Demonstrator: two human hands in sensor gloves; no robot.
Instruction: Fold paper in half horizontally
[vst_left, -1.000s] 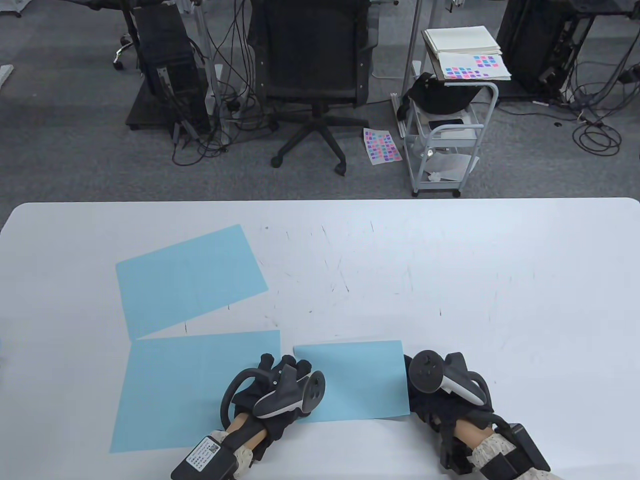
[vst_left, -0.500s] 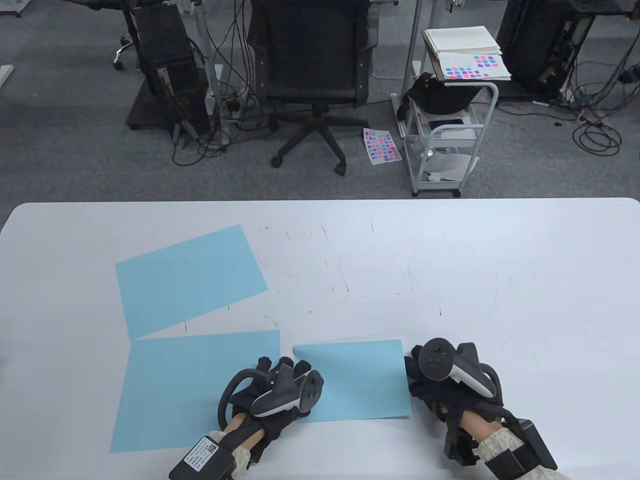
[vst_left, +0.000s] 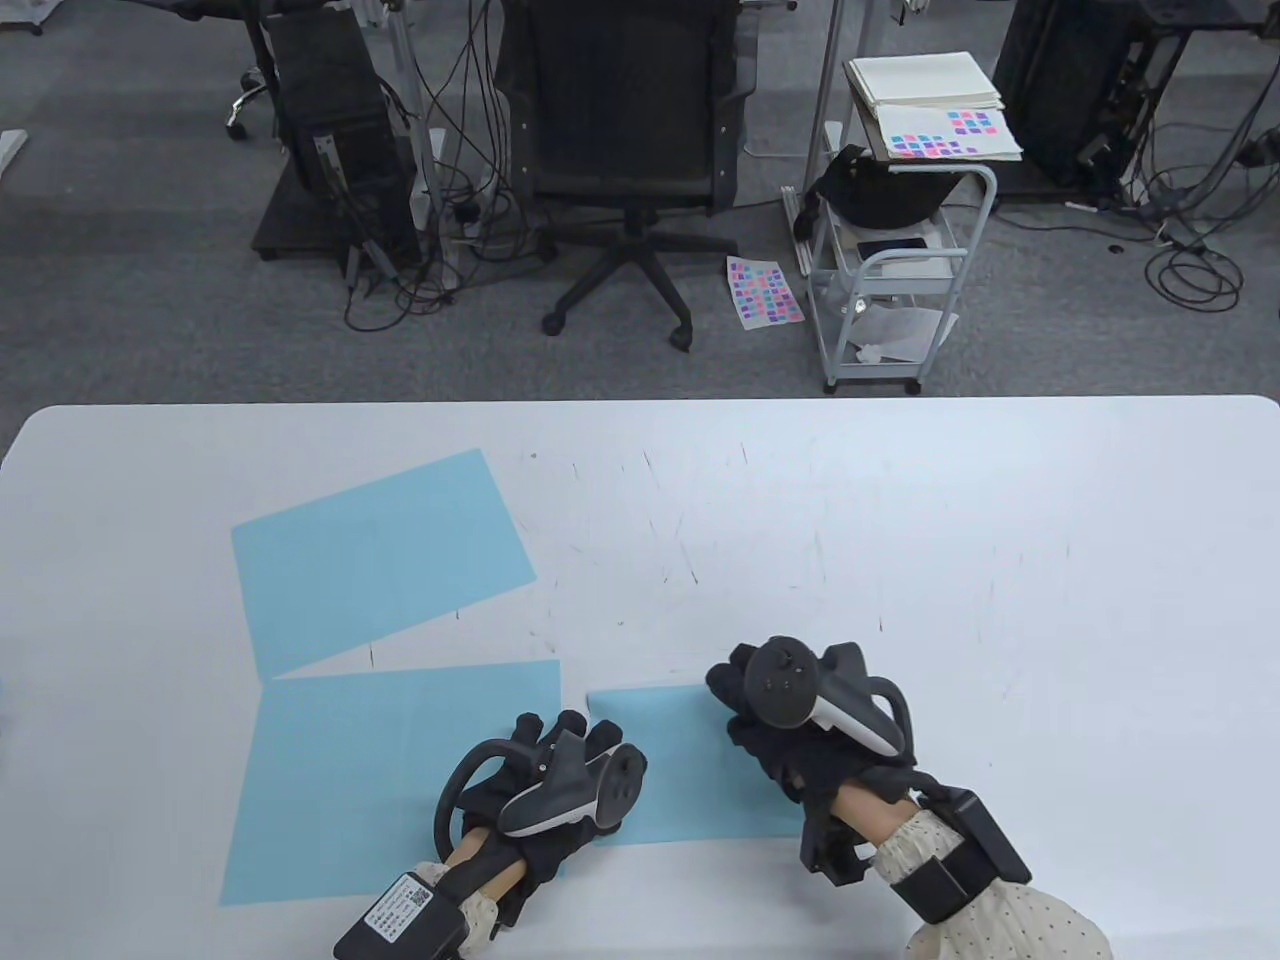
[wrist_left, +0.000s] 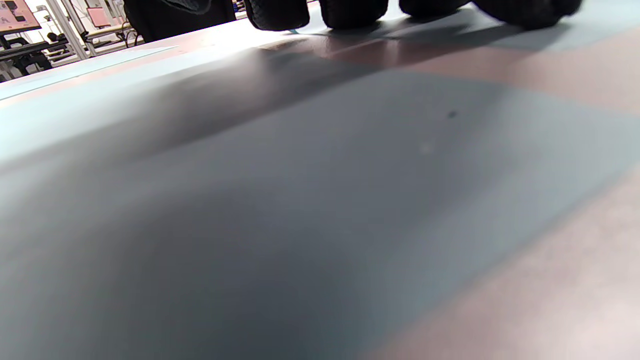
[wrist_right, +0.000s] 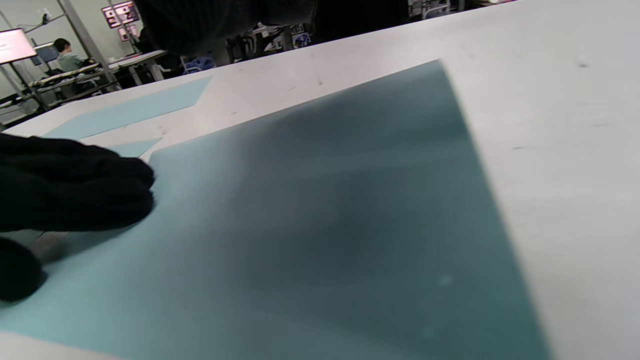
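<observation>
Blue folded paper (vst_left: 680, 770) lies lengthwise between your hands: left hand (vst_left: 560, 780) pressing flat-fingered on its left end, right hand (vst_left: 790, 730) atop its right half, its fingers' curl hidden.

Beyond the white worktop (vst_left: 900, 520) stood a black office chair (vst_left: 625, 150) on grey carpet, tangled cables (vst_left: 440, 250) beside it. A white trolley (vst_left: 890, 280) carried notebooks (vst_left: 925, 80), and a sticker sheet (vst_left: 763, 290) lay on the floor.

Even, bright table view; blurred, shadow-darkened wrist views.
</observation>
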